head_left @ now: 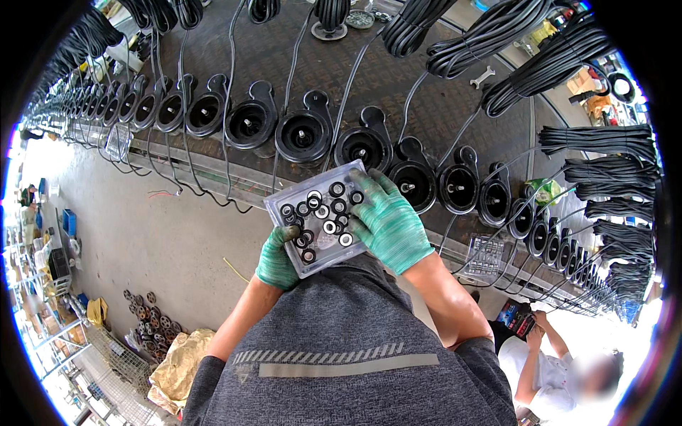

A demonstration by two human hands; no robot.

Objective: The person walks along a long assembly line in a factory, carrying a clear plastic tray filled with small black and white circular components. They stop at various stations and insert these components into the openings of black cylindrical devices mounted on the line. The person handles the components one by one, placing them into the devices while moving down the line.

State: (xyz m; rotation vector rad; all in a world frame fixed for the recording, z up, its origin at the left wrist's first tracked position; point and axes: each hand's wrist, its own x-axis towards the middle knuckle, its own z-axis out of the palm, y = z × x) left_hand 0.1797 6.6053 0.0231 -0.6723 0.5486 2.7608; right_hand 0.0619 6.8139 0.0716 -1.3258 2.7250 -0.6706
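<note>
A clear plastic box [327, 261] is held tilted in front of my chest, at the bench's near edge. Black ring-shaped seals with pale metal centres [329, 227] lie loose in it. My left hand [276, 260], in a green-coated glove, grips the box's left side with the thumb over the rim. On the right side my right hand [392, 226], gloved alike, wraps over the rim, its fingers partly curled at the edge. Just beyond the box stands a round black housing [363, 150] with a metal shaft in its middle.
Several similar housings [302, 135] line the bench edge, each with a cable. Coiled black cables [490, 35] lie farther back beside a wrench [483, 77]. Cable loops hang below the edge. A person in white [547, 376] is at lower right; a tan sack [181, 369] lies at lower left.
</note>
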